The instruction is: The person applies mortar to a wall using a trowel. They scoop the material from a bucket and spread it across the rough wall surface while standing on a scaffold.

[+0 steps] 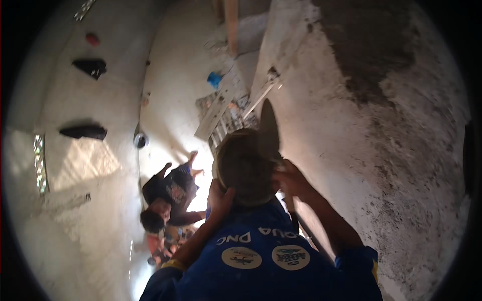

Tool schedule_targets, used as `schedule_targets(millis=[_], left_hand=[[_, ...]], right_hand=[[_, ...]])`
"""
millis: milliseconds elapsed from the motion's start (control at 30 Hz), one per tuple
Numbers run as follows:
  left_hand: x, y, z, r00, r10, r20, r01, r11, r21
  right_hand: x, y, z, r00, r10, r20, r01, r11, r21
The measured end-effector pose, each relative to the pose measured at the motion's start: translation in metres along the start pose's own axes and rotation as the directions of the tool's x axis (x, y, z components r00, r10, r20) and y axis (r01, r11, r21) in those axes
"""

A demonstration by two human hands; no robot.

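A round, dark grey bowl [244, 173] is held up in front of my chest, its contents too dark to make out. My left hand [220, 199] grips its left side, thumb bent against the wall. At the right side, my right hand [290, 179] has its fingers closed round what looks like the handle of a trowel. The pointed trowel blade [269, 125] rises upright beside the bowl and overlaps its far right rim. Part of the handle is hidden by my fingers.
Another person [173, 193] in a dark shirt is close on my left, with more people behind. Ahead lie a wide board [216, 113], a narrow strip of wood [259, 99] and a blue container [214, 79]. A rough wall [361, 150] with a dark patch rises at right.
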State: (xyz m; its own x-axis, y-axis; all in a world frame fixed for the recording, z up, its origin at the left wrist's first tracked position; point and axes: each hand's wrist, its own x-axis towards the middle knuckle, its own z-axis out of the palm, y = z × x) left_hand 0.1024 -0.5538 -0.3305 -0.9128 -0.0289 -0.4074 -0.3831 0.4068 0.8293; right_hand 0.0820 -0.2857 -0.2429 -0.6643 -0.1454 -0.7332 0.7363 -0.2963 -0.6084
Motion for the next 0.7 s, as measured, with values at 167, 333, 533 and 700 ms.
schedule_targets(millis=[167, 333, 533, 700], left_hand=[[-0.026, -0.006, 0.011, 0.999, -0.038, -0.017, 0.037, 0.996, -0.080], [-0.031, 0.011, 0.006, 0.998, -0.050, 0.049, 0.048, 0.998, 0.031], [-0.030, 0.019, -0.006, 0.976, -0.184, 0.119, 0.192, 0.979, -0.063], [-0.027, 0.001, 0.001, 0.999, 0.032, -0.004, -0.032, 0.999, -0.036]], right_hand=[[-0.028, 0.021, -0.087, 0.965, -0.262, -0.017, -0.045, -0.099, -0.994], [0.047, 0.105, -0.075, 0.937, -0.244, 0.249, 0.155, -0.347, -0.925], [-0.021, 0.071, -0.036, 0.987, -0.092, 0.131, 0.131, -0.007, -0.991], [-0.003, 0.094, -0.056, 0.974, -0.203, 0.101, 0.085, -0.086, -0.993]])
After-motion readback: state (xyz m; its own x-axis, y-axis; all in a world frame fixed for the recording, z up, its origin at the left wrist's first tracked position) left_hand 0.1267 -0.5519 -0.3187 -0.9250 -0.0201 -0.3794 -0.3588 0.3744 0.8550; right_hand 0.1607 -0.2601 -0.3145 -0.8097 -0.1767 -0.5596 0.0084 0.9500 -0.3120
